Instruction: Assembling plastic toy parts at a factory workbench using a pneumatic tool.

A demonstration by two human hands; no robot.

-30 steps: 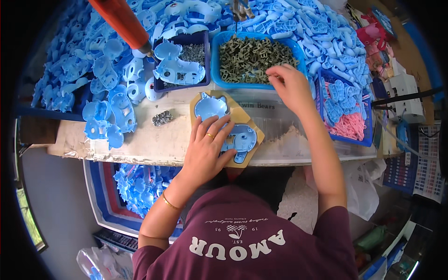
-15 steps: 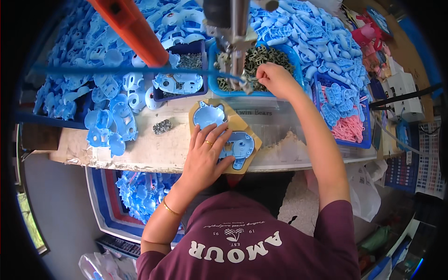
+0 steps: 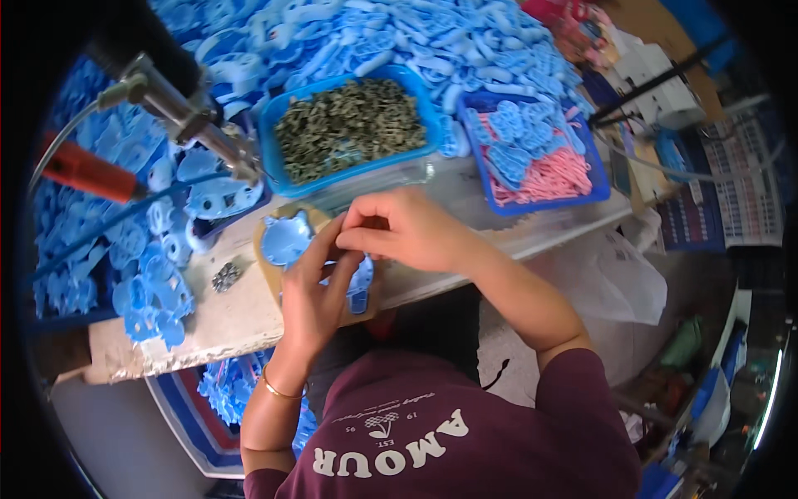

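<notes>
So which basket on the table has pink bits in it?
The dark-blue rectangular plastic basket, furthest right: pink plastic pieces show beside light-blue ones. The bright-blue rectangular plastic tray left of it shows small greyish-brown parts, no pink.

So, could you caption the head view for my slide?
Left hand and right hand meet over a tan fixture holding blue plastic parts.

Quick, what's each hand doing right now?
Left hand: partly open, over the tan board.
Right hand: pinched closed beside the left; whether it holds something cannot be told.
</notes>
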